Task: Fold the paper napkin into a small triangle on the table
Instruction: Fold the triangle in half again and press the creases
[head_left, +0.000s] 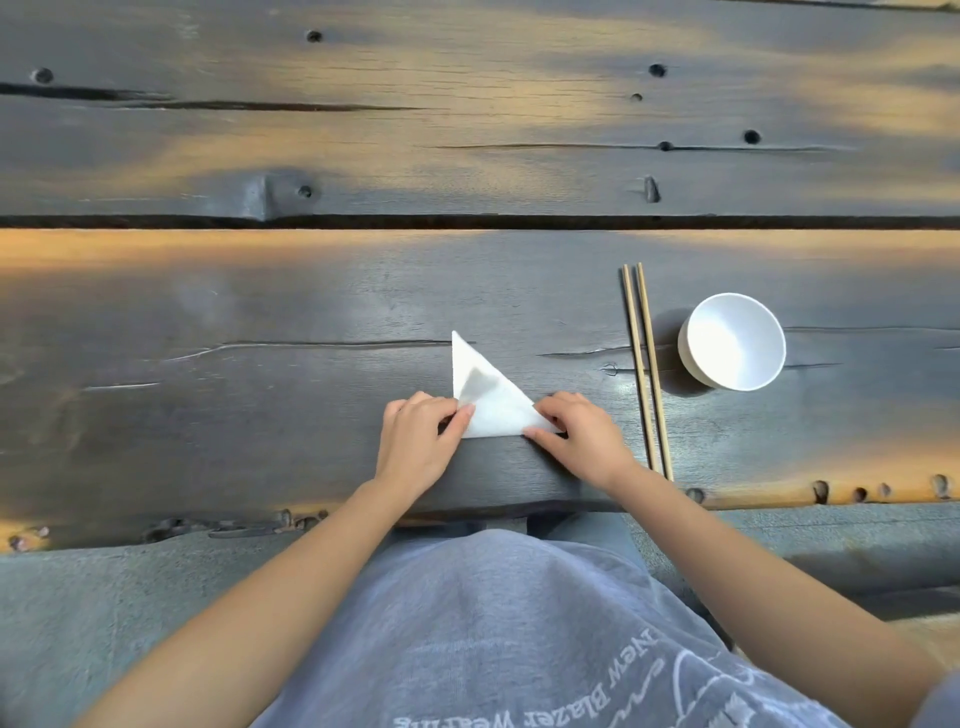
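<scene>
One white paper napkin (491, 402), already a flat triangle, on the dark weathered plank surface (260, 322) near its front edge, directly ahead of the torso; long edge slanting from a far peak down to the right, short edge along the near side. A grey shadow or show-through patch across the middle layer. Left hand (421, 441) at the lower-left corner, fingers (465, 415) curled and pinching the paper's edge between thumb and forefinger. Right hand (582, 436) at the lower-right tip, fingers (537, 434) bent and pressing the point down against the wood, perhaps nipping it; exact grip hidden beneath the knuckles. Probably mid-fold: one diagonal done, corners being aligned or the crease sharpened. Next, likely another halving, bringing one tip over to meet the other while pinning the base, then a firm swipe along the new crease; thin tissue apt to slip or spring open, so light, even pressure needed. Further right, well apart from the napkin, two pale wooden chopsticks (647, 369) side by side, and beyond them a small white round bowl (732, 340), empty.
</scene>
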